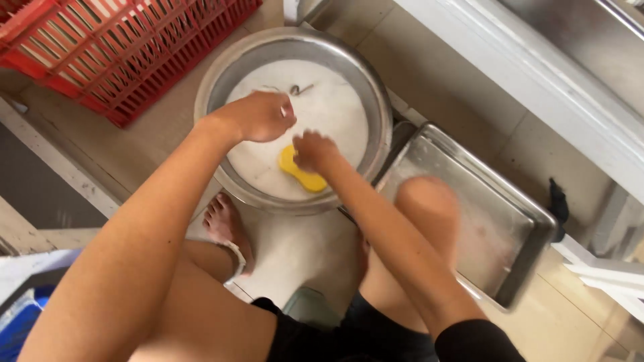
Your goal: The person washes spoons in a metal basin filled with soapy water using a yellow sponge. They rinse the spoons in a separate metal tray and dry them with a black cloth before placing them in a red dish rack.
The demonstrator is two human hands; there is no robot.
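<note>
Basin (215,74): round, metal, on the floor in front of the squatting person, filled with milky white water.

Sponge (303,175): yellow, peanut-shaped, floating in the near-right part of the basin. Its long axis runs from upper left to lower right in the view, roughly toward the tray.

Right hand (314,151): curled over the upper end of the sponge, fingers bent down onto it. It touches the sponge and seems to grip that end, though the fingertips are blurred, so how firm the grasp is I cannot tell.

Left hand (260,116): held just above the water, fingers pinched together on something small and pale (too blurred to name).

Hands to each other: near but apart, the left up and to the left of the right.

Which hand is nearer: the right, already on the sponge. The sponge lies down and to the right of the left hand, a short way off, with its free end pointing away from both hands toward the person's right knee.

Spoon (300,88): a small metal piece, likely a spoon, lying in the water at the far side, beyond the left hand.

Tray (530,221): rectangular steel, wet, on the floor just right of the basin, partly behind the right knee.

Crate (127,47): red plastic lattice, upper left, beside the basin.

Foot (225,224): bare in a sandal, just below the basin rim.
</note>
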